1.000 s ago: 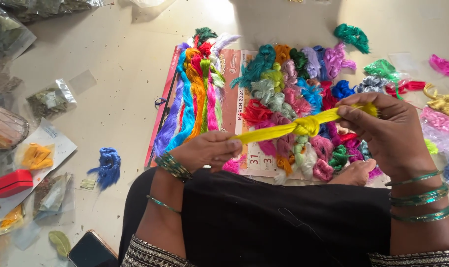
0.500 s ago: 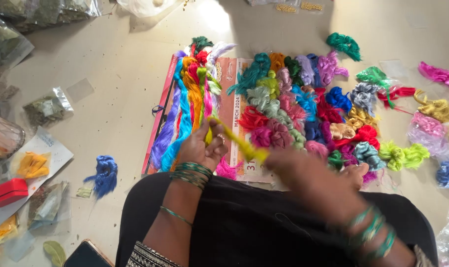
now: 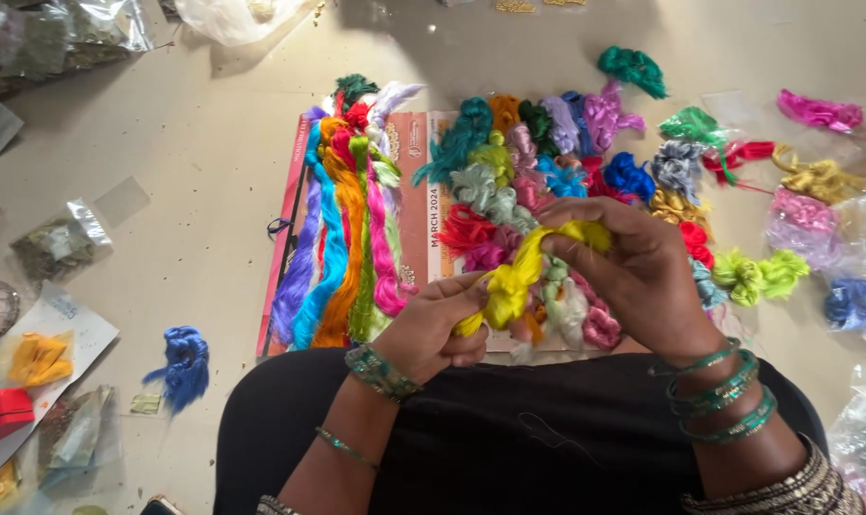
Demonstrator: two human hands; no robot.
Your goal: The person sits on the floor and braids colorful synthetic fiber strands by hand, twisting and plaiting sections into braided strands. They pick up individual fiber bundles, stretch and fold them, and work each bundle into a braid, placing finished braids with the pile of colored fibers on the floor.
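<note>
Right hand (image 3: 643, 277) back up from the lap since half a second ago, now meeting the left hand (image 3: 433, 329) over the board (image 3: 419, 172). Both pinching a yellow skein (image 3: 514, 281), right fingers closed on its upper end, left fingers curled round its lower end. Skein slanting between them, just above a heap of knotted coloured skeins (image 3: 547, 162). Long straight skeins (image 3: 342, 238) laid side by side left of the heap. Blue skein (image 3: 180, 362) alone on the floor, well apart.
</note>
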